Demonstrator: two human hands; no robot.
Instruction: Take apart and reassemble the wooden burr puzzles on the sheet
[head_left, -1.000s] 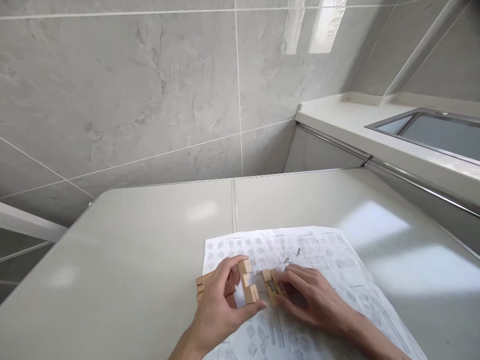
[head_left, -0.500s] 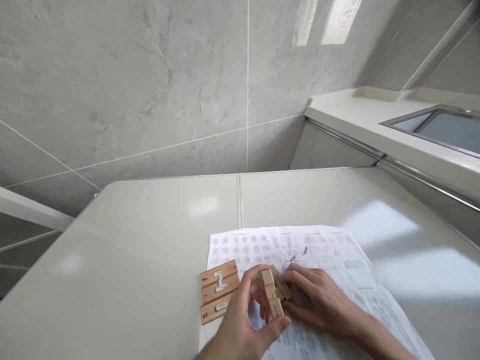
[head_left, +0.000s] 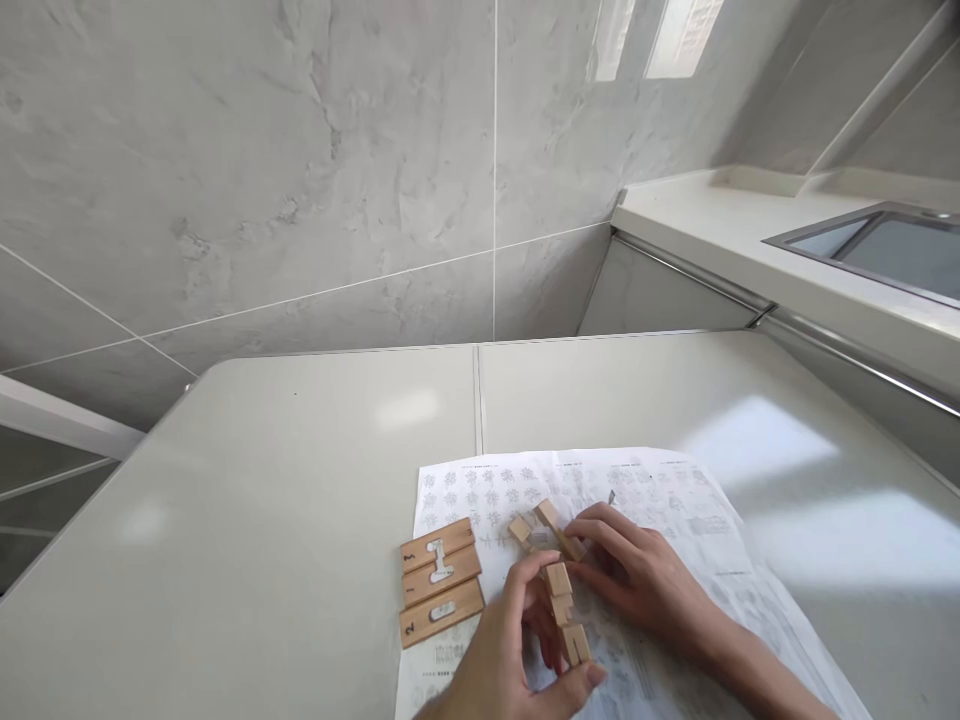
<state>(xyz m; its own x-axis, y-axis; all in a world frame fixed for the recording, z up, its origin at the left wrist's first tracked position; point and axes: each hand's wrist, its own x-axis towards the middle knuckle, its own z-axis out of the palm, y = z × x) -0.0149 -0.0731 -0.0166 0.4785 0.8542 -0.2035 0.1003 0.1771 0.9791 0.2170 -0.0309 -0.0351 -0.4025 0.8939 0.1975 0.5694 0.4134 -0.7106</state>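
My left hand (head_left: 517,650) pinches a notched wooden puzzle piece (head_left: 566,612) between thumb and fingers, held upright over a printed instruction sheet (head_left: 675,520). My right hand (head_left: 637,580) rests on the sheet with its fingertips on two more wooden pieces (head_left: 541,528) lying crossed just beyond the held one. Three flat wooden bars (head_left: 440,581) with numbers and cut-outs lie side by side at the sheet's left edge, untouched.
A pale grey table (head_left: 285,480) with a centre seam (head_left: 477,400) carries everything. A grey tiled wall (head_left: 300,180) rises behind it. At the right runs a white counter (head_left: 720,240) with a steel sink (head_left: 885,250).
My left hand has pulled its notched piece toward me, away from the two pieces under my right fingers. The three flat bars, once covered by my left hand, now lie in plain view.
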